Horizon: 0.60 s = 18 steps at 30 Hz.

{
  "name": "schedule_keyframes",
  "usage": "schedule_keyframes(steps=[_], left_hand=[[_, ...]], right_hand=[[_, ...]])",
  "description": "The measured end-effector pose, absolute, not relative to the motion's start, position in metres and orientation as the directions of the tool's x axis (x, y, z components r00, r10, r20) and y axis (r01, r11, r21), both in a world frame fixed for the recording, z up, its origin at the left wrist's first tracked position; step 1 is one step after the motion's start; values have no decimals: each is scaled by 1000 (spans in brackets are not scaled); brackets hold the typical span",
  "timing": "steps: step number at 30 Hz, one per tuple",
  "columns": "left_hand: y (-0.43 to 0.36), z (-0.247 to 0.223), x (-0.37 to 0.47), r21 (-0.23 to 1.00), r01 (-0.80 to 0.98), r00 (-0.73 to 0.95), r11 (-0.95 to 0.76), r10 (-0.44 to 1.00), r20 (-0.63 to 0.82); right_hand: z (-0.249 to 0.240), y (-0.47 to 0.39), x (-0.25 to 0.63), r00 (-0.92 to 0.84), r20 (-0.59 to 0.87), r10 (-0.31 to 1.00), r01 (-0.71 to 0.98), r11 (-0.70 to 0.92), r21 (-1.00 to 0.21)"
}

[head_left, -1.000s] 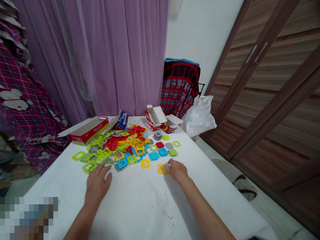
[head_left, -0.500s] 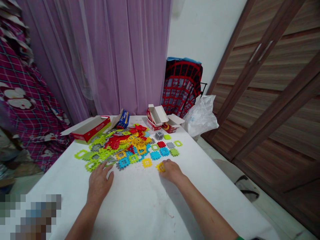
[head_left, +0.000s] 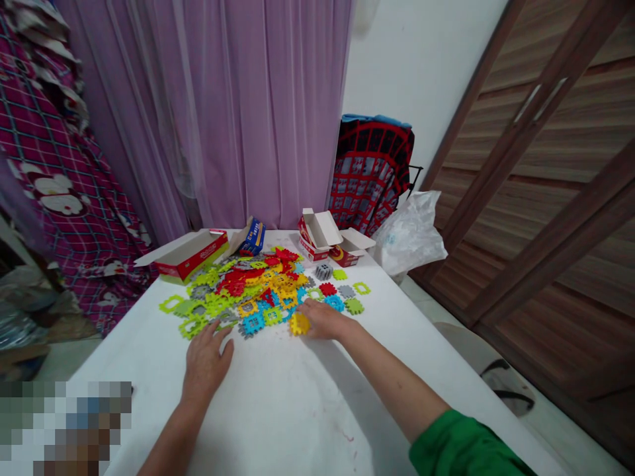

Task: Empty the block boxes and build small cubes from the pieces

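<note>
My right hand (head_left: 323,320) is closed at the edge of a yellow gear-edged plastic tile (head_left: 299,324) at the front of the heap. A second yellow tile may lie under it; I cannot tell for sure. My left hand (head_left: 204,357) rests with fingers apart at the near edge of the heap of tiles (head_left: 213,305), beside some lime-green ones. A blue tile (head_left: 253,323) and a green window tile (head_left: 272,315) lie between my hands. Past my right hand are a red tile (head_left: 327,289), another blue tile (head_left: 335,303) and a small grey stack (head_left: 324,271).
Behind the heap on the white table (head_left: 268,410) stand an open red box (head_left: 193,259), a blue box (head_left: 253,237) and two more red boxes (head_left: 317,246). A white plastic bag (head_left: 409,235) is at the right edge. A wardrobe (head_left: 540,198) stands to the right.
My right hand has moved left with its yellow tile, to where another yellow tile was lying. My left hand stays by the heap. The whole view has shifted slightly.
</note>
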<state>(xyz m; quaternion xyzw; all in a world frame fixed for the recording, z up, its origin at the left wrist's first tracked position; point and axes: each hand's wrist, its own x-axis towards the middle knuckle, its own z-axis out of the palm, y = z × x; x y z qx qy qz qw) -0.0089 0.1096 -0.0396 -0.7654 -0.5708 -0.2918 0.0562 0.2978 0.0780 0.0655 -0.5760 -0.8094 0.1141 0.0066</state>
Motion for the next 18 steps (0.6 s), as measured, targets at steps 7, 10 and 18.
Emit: schedule_keyframes(steps=[7, 10, 18], left_hand=[[110, -40, -8, 243, 914, 167, -325, 847, 504], [111, -40, -9, 238, 911, 182, -337, 846, 502], [110, -41, -9, 221, 915, 185, -337, 839, 512]], right_hand=[[55, 95, 294, -422, -140, 896, 906, 410, -107], [55, 95, 292, -434, -156, 887, 901, 424, -94], [61, 95, 287, -370, -208, 906, 929, 354, -112]])
